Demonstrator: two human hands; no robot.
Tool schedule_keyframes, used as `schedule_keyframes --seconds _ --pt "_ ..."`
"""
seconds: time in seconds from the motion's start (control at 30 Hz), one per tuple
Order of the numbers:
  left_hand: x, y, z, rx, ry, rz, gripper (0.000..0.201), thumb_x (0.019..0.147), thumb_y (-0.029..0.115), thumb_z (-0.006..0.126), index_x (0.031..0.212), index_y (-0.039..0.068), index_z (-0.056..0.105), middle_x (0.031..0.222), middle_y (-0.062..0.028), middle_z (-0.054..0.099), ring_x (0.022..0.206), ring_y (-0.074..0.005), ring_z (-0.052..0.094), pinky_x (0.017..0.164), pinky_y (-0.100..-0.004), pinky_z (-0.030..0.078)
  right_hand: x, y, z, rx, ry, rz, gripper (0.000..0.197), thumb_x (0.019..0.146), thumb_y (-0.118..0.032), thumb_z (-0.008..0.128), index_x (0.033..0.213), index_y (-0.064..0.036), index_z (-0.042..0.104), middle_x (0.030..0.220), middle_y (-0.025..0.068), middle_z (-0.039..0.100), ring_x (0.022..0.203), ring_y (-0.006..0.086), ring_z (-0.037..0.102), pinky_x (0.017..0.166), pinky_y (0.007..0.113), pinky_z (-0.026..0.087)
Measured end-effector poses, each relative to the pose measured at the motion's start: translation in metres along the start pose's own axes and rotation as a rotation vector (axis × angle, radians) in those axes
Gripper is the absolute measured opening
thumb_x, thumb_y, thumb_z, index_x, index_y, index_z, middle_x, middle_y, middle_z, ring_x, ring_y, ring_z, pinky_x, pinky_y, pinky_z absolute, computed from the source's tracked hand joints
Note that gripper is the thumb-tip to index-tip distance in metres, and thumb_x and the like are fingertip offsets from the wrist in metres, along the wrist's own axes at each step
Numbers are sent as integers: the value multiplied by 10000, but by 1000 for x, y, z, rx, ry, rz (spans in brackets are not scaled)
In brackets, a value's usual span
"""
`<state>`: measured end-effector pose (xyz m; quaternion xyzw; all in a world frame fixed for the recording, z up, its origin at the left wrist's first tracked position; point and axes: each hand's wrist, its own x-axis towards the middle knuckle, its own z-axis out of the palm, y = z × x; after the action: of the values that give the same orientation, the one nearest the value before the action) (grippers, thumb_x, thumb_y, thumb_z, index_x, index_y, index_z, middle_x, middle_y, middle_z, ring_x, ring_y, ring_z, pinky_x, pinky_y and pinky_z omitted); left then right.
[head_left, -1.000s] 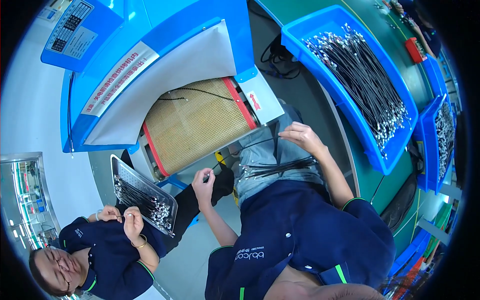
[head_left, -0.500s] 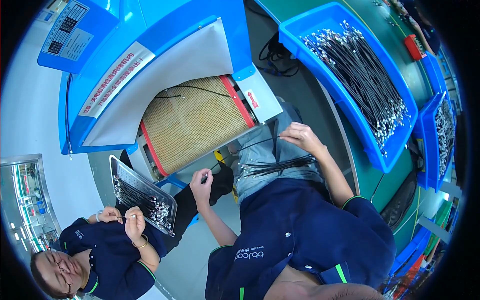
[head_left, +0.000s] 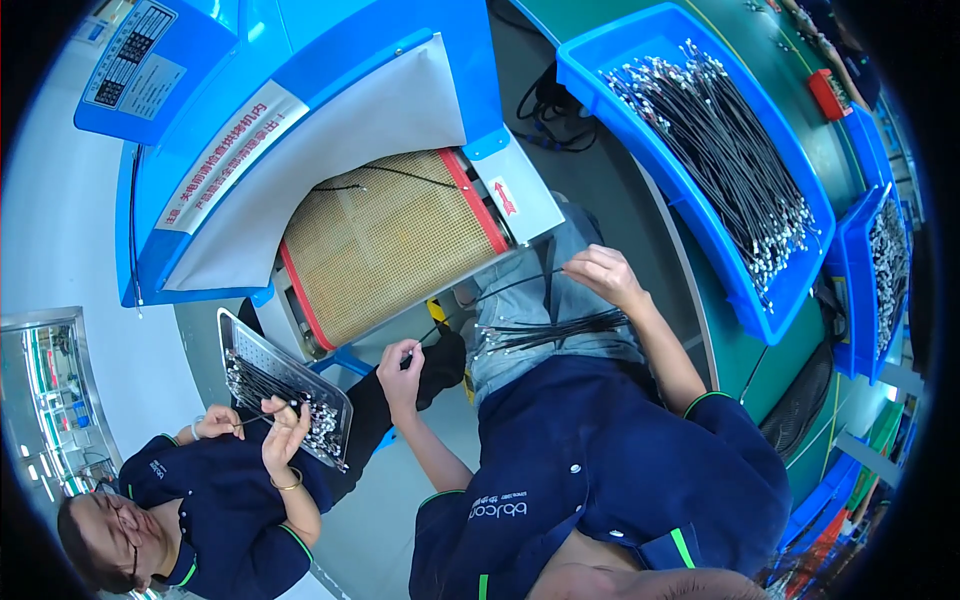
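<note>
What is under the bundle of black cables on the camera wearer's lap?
Grey-blue trousers show around the bundle of black cables. Anything directly beneath is covered, and the bundle's right end seems hidden behind the right forearm.

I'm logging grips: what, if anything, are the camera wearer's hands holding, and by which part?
A thin black cable: the left hand pinches it, seemingly near one end; the right hand grips it farther along, exact spot unclear.
</note>
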<state>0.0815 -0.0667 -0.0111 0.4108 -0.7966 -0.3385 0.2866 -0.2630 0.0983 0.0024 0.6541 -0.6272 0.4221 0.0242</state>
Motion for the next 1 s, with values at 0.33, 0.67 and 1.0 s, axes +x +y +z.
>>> schedule_keyframes --seconds 0.33,0.67,1.0 --pt "0 8 -4 28 -20 -4 86 775 -20 680 848 -6 637 764 -83 631 696 -176 606 676 -280 489 -3 3 -4 -3 -107 34 237 740 -109 757 959 -69 678 816 50 634 691 230 627 619 326 523" --pt "1 12 -8 34 -26 3 105 764 -30 686 855 -1 642 784 -95 639 701 -194 621 671 -285 501 -22 11 20 82 -262 187 371 808 -204 712 1149 -86 626 1022 86 654 969 272 624 790 372 518" --pt "3 12 -22 50 65 -25 96 765 -41 684 844 -9 639 773 -83 638 692 -172 613 663 -279 496 1 -6 6 244 -87 220 183 803 -74 707 977 -38 662 913 86 664 811 238 653 701 326 527"
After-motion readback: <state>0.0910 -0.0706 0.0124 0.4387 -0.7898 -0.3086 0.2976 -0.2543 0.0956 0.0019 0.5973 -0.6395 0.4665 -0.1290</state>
